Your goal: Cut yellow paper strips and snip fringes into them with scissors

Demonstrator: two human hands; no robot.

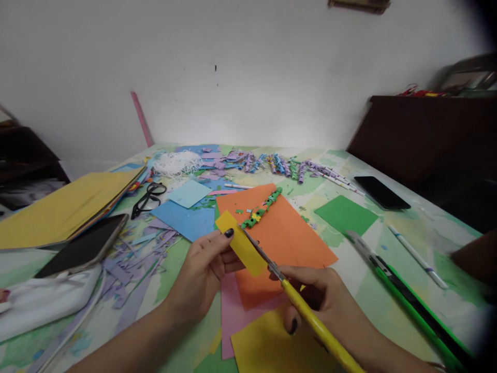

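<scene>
Right hand (322, 295): grip closed round a yellow-handled cutter (310, 318). The handle end runs off the bottom edge, so can't tell knife from scissors. Blade tip meets the yellow strip (241, 242); exact contact is hard to make out. Left hand (202, 269) pinches the strip, thumb on top, over the orange sheet (287, 233) on the worktop (349, 259). Far paper rolls (287, 166) are blurred.

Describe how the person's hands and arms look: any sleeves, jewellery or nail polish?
The left hand and right hand are bare, with no gloves or rings in view. The thumbnails on both hands carry dark, near-black polish. Both forearms are uncovered up to the picture's edge, and no sleeves show.
</scene>
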